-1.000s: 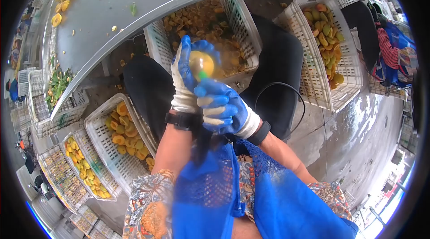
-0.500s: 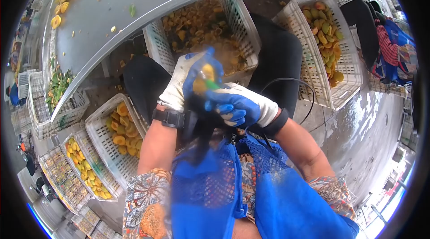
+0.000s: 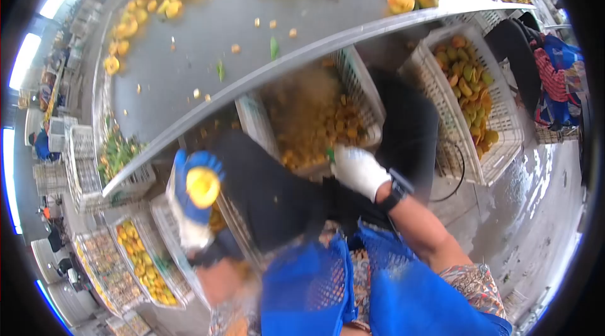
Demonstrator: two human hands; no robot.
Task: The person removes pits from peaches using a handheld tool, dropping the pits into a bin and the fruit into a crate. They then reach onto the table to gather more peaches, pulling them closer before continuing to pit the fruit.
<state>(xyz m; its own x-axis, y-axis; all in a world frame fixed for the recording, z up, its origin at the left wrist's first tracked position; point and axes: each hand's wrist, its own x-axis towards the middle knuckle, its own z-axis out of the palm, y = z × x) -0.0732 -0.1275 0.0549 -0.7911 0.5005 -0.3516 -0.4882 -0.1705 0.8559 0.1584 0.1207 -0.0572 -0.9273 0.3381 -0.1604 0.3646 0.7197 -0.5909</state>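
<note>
My left hand [image 3: 189, 207], in a white glove with a blue coated palm, holds a yellow peach half [image 3: 202, 186], cut face up with a round hollow in its middle. It is above a white crate at my left. My right hand [image 3: 358, 172] is closed in a matching glove, back upward, over the near edge of the crate between my knees. A small green end of a tool [image 3: 331, 154] sticks out of its fingers; the rest of it is hidden. That crate [image 3: 257, 123] holds many brownish-orange scraps.
A grey metal table [image 3: 189, 33] curves ahead, with peaches and halves along its far side and bits and leaves nearer. A white crate of fruit [image 3: 469, 84] stands at right. More crates [image 3: 146, 260] of fruit stand at left. A dark cable [image 3: 463, 166] loops by my right knee.
My hands were together at the fruit and are now apart. The left has swung left with the peach half; the right has moved slightly right. The view has tilted up, showing more table.
</note>
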